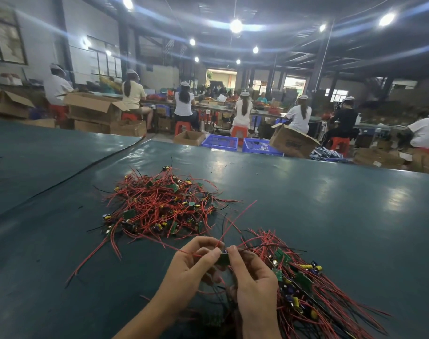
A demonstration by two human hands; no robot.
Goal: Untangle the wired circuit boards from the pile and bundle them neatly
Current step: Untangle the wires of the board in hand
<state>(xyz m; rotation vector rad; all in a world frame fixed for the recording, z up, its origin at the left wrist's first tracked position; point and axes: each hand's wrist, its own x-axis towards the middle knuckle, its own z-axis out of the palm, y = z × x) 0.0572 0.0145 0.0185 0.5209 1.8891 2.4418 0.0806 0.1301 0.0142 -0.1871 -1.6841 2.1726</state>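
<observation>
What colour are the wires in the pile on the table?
Mostly red wires, a few black, seen in the head view.

On the table (330, 211) the pile (159, 206) lies ahead of the hands and a little left. The bundle (304, 287) lies at the near right, touching the right hand (253, 282). The left hand (190, 267) and right hand meet between pile and bundle, with a board (223, 258) pinched between their fingertips. Beyond the table's far edge stand crates (220, 142) and boxes (293, 140), the boxes right of the crates; behind these, workers (242, 110) sit at benches (213, 107)
</observation>
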